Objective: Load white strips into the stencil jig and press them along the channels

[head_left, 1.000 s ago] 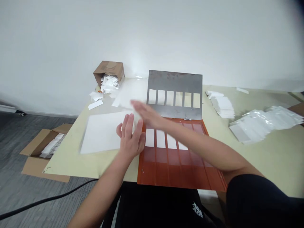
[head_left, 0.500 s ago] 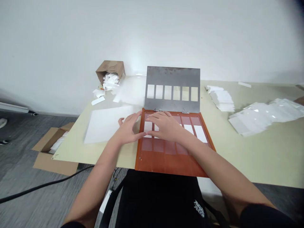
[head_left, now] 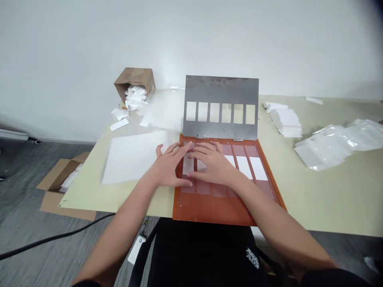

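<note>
An orange tray [head_left: 209, 207] with long slots lies before me, its hinged grey metal lid [head_left: 223, 89] raised and pierced by a row of rectangular windows. White cards [head_left: 259, 169] rest in the slots. My left hand [head_left: 169, 165] reaches over the tray's left edge, thumb and fingers apart around the leftmost card [head_left: 188, 164]. Over the left slots lies my right hand [head_left: 214, 162], its thumb and fingers spread and the fingertips by that same card. Both hands partly cover the cards beneath them. I see nothing held in either hand.
Left of the tray lies a large white sheet [head_left: 131, 157]. Behind it a cardboard box [head_left: 134, 75] holds white pieces. To the right are a card stack [head_left: 287, 121] and clear plastic sleeves [head_left: 326, 145]. An open carton [head_left: 54, 179] stands on the floor at left.
My left hand has moved right, further over the tray's left edge. My right hand still lies over the left slots, slightly shifted. The view has moved a little.
</note>
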{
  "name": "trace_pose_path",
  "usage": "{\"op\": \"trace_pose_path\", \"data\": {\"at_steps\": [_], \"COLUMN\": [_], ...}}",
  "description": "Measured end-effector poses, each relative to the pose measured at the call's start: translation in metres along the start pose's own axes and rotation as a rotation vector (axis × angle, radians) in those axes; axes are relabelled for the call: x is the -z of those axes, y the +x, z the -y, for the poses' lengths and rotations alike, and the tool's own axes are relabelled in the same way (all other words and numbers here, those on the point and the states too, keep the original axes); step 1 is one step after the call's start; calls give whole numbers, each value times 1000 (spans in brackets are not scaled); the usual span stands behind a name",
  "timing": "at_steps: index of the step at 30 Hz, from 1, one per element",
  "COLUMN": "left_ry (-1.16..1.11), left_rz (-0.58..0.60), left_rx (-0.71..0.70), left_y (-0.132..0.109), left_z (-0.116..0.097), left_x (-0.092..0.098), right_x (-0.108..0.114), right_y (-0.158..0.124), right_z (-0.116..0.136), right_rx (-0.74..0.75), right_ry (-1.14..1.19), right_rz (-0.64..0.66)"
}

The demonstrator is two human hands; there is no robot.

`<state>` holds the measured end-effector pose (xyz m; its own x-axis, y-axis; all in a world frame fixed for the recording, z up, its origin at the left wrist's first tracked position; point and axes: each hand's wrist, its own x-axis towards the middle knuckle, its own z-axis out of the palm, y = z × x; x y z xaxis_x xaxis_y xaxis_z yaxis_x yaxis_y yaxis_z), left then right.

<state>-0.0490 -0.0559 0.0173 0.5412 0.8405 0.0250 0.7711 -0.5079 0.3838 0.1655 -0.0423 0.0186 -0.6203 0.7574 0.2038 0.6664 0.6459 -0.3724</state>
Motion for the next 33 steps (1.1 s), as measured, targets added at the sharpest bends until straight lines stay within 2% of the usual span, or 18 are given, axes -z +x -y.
{"op": "trace_pose_path", "data": {"at_steps": [17,33], "left_ry": [39,-42], "left_rz": [18,52], "left_rx": [15,7], "left_y": [1,0], "left_z": [3,5], "left_x": [-5,-4], "right_x": [-2,0], "right_y": [-1,-1], "right_z": [-2,-1], "right_rx": [-21,-44], "right_ry": [-44,-8], "right_rz": [38,64]}}
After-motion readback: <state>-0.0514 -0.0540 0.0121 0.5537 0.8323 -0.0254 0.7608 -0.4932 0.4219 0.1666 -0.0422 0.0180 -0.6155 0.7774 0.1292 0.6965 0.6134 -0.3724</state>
